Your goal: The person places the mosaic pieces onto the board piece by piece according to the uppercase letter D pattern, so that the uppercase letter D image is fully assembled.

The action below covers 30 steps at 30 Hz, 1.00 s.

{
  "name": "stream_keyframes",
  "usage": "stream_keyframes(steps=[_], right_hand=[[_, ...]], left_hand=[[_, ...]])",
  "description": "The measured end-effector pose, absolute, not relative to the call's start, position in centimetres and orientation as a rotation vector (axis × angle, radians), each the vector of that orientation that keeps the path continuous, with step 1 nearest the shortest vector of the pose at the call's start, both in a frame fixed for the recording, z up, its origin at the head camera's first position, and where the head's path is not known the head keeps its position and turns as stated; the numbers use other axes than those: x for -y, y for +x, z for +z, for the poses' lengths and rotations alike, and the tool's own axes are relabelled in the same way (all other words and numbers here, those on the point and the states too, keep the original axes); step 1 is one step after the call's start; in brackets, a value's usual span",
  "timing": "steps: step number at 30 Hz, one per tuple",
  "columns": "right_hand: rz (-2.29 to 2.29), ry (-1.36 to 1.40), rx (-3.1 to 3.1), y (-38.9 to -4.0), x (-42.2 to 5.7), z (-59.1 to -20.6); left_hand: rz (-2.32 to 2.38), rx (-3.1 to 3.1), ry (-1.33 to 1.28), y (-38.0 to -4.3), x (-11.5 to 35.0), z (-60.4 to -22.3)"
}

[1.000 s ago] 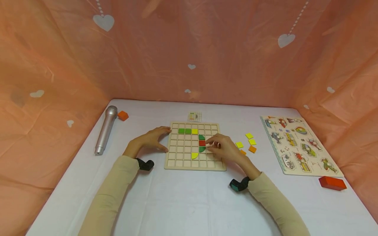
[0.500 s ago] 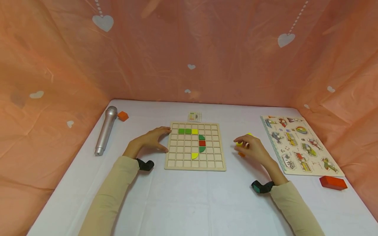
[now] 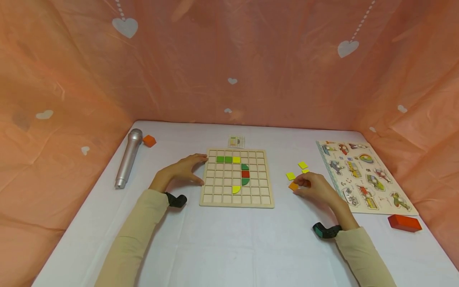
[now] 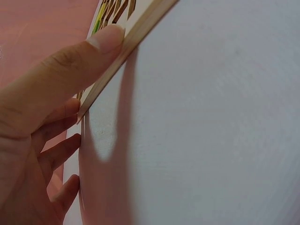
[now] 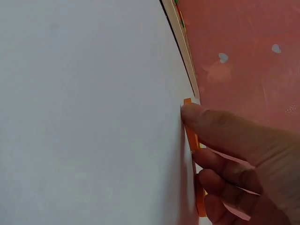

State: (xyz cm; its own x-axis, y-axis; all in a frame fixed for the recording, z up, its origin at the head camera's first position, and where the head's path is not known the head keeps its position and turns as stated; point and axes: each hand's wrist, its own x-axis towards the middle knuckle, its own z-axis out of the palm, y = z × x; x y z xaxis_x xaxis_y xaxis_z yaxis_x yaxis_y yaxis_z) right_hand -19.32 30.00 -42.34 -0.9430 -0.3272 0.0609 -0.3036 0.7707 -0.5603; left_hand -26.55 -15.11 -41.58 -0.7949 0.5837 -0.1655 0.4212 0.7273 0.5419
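- The right hand [image 3: 313, 187] has its thumb against an orange tile [image 3: 293, 186], fingertips just beside it; the grip is drawn in round this tile, but whether it has clamped on it I cannot tell. A thin, flat piece gives little to hold except its edges, which may be why the fingers come in low.
- A second orange tile [image 5: 200, 201] lies under the curled fingers, hidden in the head view.
- Yellow tiles [image 3: 303, 164] lie loose near the same hand, seemingly kept there to be within easy reach.
- The left hand [image 3: 183, 168] has thumb and fingers apart, the thumb touching the left edge of the board [image 3: 227, 181]; this grip clasps nothing and probably serves to steady the board.
- The board lies flat between the hands. Two green squares [image 3: 224, 159] and a yellow square [image 3: 236, 159] sit side by side in one row; a red square [image 3: 245, 174] sits between two green quarter-rounds [image 3: 245, 181], with a yellow quarter-round [image 3: 236, 189] diagonally below. The cells' raised borders appear to hold them square.
- A small printed card [image 3: 236, 142] lies just beyond the board, perhaps so it can be seen unobstructed.
- Farther out on the bench [image 3: 215, 247]: a microphone [image 3: 130, 157] and orange block [image 3: 149, 140] at left; a puzzle [image 3: 343, 181] and red block [image 3: 404, 223] at right, well clear of the board.
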Motion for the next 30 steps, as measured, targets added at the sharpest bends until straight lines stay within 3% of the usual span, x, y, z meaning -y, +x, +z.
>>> stream_keyframes(steps=[12, 30], right_hand=[[-1.017, -0.748, -2.934, -19.9, -27.5, -41.7], [-1.242, -1.187, -2.711, -21.0, -15.9, -42.6]], left_hand=[[0.707, -2.606, 0.781, -26.5, 15.2, -41.6], [0.678, -2.604, 0.769, -26.9, 15.2, -41.9]])
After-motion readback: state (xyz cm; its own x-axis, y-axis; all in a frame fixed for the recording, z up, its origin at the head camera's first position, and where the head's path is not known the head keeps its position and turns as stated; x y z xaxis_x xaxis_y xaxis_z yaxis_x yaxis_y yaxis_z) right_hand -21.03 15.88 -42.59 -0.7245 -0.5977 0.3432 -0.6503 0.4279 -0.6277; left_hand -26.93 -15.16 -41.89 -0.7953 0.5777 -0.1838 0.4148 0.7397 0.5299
